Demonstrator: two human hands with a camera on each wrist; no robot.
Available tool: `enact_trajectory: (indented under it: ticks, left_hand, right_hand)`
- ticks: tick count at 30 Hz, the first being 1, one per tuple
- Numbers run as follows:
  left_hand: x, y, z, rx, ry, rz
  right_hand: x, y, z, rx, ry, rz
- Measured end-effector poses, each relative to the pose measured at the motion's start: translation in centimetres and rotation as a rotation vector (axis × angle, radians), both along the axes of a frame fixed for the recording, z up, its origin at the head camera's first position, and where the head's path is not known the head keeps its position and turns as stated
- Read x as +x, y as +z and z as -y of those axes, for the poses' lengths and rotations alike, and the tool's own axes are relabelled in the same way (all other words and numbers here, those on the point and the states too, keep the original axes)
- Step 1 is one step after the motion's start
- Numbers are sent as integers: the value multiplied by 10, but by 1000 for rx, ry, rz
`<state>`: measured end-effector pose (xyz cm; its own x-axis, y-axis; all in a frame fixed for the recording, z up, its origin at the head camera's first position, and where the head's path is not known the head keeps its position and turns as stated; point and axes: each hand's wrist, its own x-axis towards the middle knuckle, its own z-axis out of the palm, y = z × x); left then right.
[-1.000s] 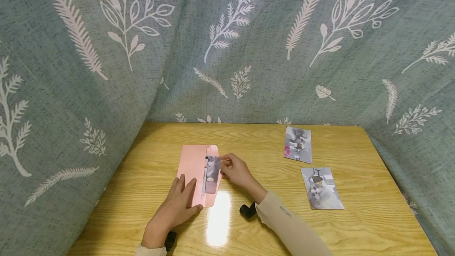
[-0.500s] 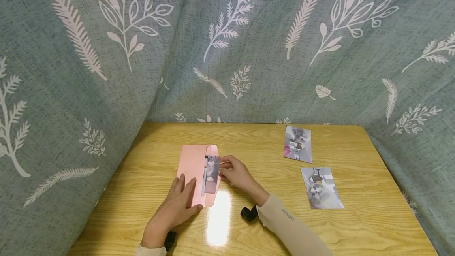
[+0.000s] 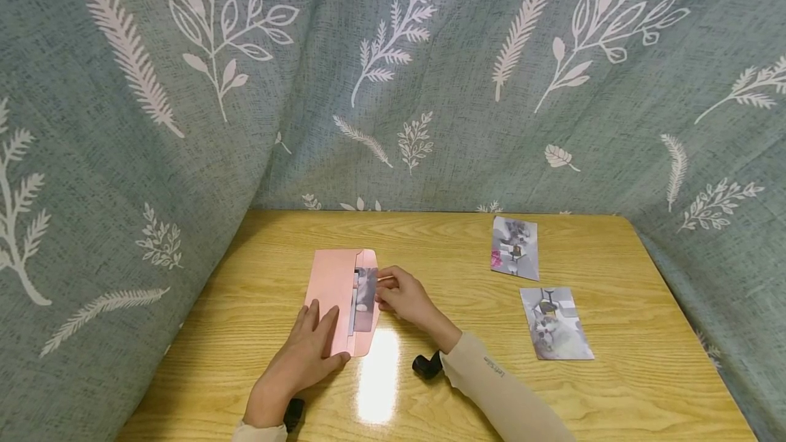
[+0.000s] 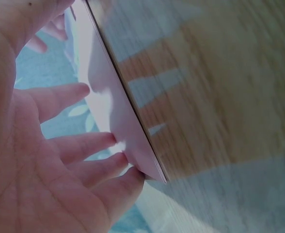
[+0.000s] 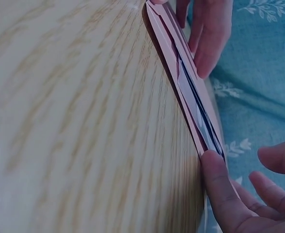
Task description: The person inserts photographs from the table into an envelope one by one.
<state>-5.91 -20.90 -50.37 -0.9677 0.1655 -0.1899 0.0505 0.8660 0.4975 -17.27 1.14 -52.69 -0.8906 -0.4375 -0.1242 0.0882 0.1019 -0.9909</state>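
A printed photo (image 3: 365,305) is sticking out of the right side of a pink envelope (image 3: 330,278), which is lying on the left of the desk (image 3: 448,244). My right hand (image 3: 403,297) is touching the photo's right edge; whether its fingers are pinching I can't tell. My left hand (image 3: 301,355) is resting fingers spread, ungripping, on the envelope. Two loose photos (image 3: 557,326) are lying well to the right.

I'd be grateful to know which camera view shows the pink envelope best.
The head view: it shows the pink envelope from above, with a photo jutting from its opening and the left hand over its near part. The left wrist view shows only a slanted stretch; the right wrist view shows it nearly edge-on.
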Motion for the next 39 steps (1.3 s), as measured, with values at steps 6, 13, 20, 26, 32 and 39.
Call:
enact_trajectory:
  ticks: [6,13,20,26,32,39]
  left_hand:
    - [-1,1,0,-7,0,-4]
    - [-1,0,0,-6,0,-14]
    - [0,-1,0,-11,-2,-31]
    - [0,-3,1,-18,-7,-37]
    - [0,-4,1,-18,-12,-52]
    - [-1,-5,1,-15,-15,-56]
  right_hand:
    - [-2,0,5,-26,-15,24]
    - [-2,-1,10,-23,-36,34]
    - [-1,-2,15,-49,-41,56]
    - [-1,-2,20,-53,-42,74]
    - [-1,-2,23,-68,-30,77]
    - [-3,-4,26,-64,-29,75]
